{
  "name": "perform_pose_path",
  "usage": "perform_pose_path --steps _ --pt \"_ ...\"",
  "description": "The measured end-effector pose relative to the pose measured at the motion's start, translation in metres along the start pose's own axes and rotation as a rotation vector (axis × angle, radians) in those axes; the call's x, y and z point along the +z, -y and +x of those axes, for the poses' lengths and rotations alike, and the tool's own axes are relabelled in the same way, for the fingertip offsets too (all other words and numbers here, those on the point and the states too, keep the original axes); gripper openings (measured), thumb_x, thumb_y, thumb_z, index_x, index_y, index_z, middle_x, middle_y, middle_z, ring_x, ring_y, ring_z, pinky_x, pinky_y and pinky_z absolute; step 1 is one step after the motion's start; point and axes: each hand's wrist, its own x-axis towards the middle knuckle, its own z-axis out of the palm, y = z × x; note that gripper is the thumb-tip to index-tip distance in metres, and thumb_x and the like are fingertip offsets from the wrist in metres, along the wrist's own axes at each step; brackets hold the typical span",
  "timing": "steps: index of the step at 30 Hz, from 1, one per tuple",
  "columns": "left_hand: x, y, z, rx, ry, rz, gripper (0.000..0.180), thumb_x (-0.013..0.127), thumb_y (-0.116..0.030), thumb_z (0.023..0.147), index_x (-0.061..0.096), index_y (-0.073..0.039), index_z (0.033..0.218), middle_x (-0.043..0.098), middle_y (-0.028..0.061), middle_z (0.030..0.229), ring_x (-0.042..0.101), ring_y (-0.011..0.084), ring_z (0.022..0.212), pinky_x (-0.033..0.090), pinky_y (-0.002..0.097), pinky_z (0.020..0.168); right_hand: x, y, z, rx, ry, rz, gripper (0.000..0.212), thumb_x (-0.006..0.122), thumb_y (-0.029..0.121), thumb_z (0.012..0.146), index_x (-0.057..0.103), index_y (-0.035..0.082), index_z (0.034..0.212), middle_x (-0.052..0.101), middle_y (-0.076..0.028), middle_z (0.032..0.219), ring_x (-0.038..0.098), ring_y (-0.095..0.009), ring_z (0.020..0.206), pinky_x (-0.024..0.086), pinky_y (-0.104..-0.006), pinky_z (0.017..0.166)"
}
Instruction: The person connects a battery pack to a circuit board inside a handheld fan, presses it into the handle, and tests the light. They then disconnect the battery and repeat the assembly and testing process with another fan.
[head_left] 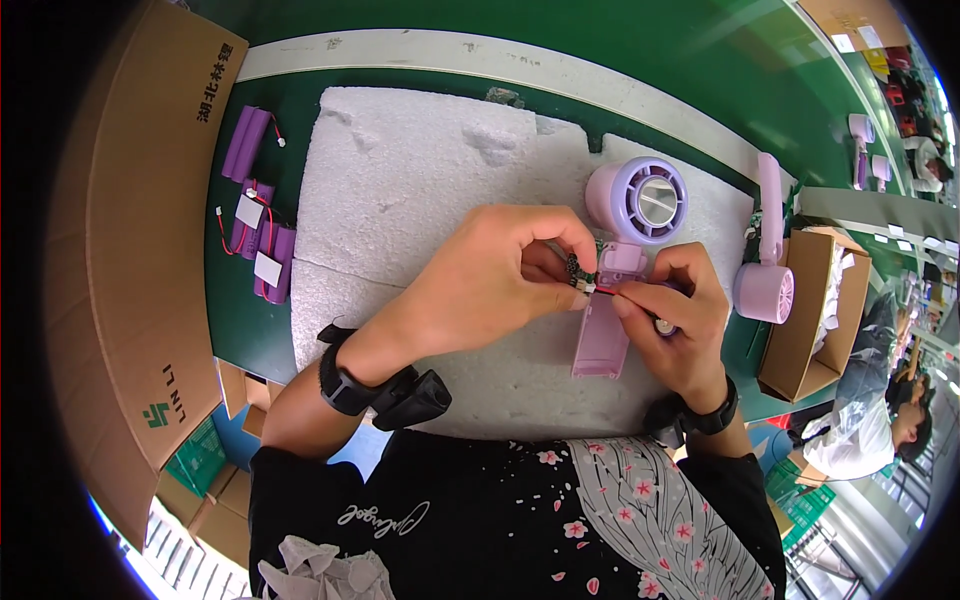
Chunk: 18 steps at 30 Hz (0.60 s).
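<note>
My left hand [500, 260] pinches a small green circuit board [576, 270] between thumb and fingers, with a white connector at its lower edge. Facing it, my right hand [685, 315] closes thumb and forefinger on thin red and black battery wires [606, 291] that run to the connector. The round end of what looks like a battery cell [665, 326] shows under the right fingers. Below both hands lies a lilac handheld fan [637, 200], its round head away from me and its open handle shell [600, 345] toward me, partly hidden by my fingers.
White foam board [400, 190] covers the green table. Purple battery packs [265, 235] with wires lie at left beside a tall cardboard box [150, 200]. At right, another lilac fan [766, 260] rests by an open carton [815, 320]. Another person [860, 440] sits beyond.
</note>
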Motion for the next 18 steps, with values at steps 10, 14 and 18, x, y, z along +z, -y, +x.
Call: perform_pose_path --steps 10,14,18 --pt "0.004 -0.003 0.0 0.032 -0.056 -0.038 0.033 0.074 0.012 0.079 0.06 -0.002 0.105 0.064 0.0035 0.102 0.067 0.0114 0.092 0.057 0.027 0.084 0.0 0.0 -0.003 0.06 0.044 0.079 0.013 0.078 0.001 0.076 0.072 0.003 0.088 0.051 -0.008 0.093 0.053 -0.014 0.066 0.043 -0.0262 0.057" --pt "0.004 0.002 0.0 0.111 -0.058 0.019 0.034 0.074 0.013 0.078 0.059 -0.002 0.104 0.063 0.0039 0.103 0.067 0.0118 0.093 0.056 0.027 0.085 -0.001 0.001 -0.003 0.086 0.07 0.093 0.013 0.076 0.001 0.078 0.072 0.002 0.089 0.051 -0.008 0.094 0.053 -0.015 0.07 0.042 -0.026 0.06" --pt "0.004 0.008 0.001 0.206 -0.042 0.043 0.033 0.075 0.014 0.077 0.059 -0.001 0.103 0.062 0.0036 0.102 0.066 0.012 0.093 0.056 0.0267 0.085 -0.001 0.001 -0.003 0.088 0.076 0.1 0.013 0.076 0.001 0.078 0.071 0.002 0.089 0.051 -0.008 0.094 0.052 -0.015 0.07 0.042 -0.0259 0.06"
